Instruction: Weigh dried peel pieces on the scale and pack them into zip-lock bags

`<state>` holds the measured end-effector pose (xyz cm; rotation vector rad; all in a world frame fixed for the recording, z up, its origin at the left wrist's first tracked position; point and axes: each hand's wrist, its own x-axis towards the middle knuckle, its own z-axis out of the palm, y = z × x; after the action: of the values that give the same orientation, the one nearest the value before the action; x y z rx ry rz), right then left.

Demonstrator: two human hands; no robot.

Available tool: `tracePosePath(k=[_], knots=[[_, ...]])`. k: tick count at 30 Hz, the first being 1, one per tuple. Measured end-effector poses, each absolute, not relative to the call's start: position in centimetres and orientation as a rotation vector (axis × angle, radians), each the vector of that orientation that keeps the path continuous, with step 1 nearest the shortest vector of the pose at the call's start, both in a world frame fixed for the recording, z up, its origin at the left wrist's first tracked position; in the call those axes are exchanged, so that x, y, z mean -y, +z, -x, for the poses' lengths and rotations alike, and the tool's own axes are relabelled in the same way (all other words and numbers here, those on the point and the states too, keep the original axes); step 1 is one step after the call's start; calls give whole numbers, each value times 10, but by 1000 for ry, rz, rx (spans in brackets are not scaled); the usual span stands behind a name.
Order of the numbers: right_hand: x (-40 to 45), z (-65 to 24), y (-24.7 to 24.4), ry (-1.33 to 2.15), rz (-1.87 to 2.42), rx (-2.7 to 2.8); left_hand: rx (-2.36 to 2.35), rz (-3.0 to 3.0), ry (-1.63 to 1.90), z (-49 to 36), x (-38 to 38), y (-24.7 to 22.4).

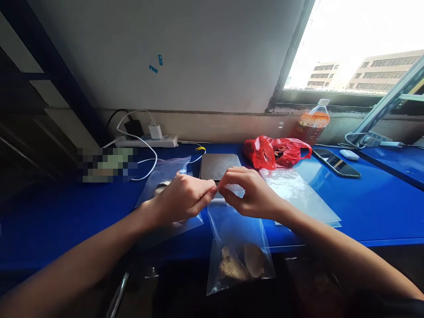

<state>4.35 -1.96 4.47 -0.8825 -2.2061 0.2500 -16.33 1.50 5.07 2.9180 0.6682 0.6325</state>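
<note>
A clear plastic bag hangs in front of the table edge, two brownish, lumpy pieces at its bottom; their kind is unclear. At the bag's top edge, my left hand pinches with thumb and forefinger. My right hand pinches the same edge close by, thumb and finger forming a loop. The fingertips of both hands nearly meet. Behind them lies a flat grey kitchen scale, partly covered by my hands. Another clear bag with pale contents lies under my left hand and wrist.
On the blue table, flat clear bags lie to the right. Beyond are a crumpled red plastic bag, a phone, a white case and a drink bottle. A power strip with cables stands along the wall.
</note>
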Motion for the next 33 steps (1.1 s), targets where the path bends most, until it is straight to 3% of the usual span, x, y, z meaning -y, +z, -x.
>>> tracePosePath(k=[13,23,33], knots=[[29,-34,40,5,780,2200,-582,-2936,721,162,-12,44],[20,-40,48,192,651,2133,-460,-2927,859,168,-19,60],[1,-64,52,370,701,1908,-648,-2758,1121,196,-25,84]])
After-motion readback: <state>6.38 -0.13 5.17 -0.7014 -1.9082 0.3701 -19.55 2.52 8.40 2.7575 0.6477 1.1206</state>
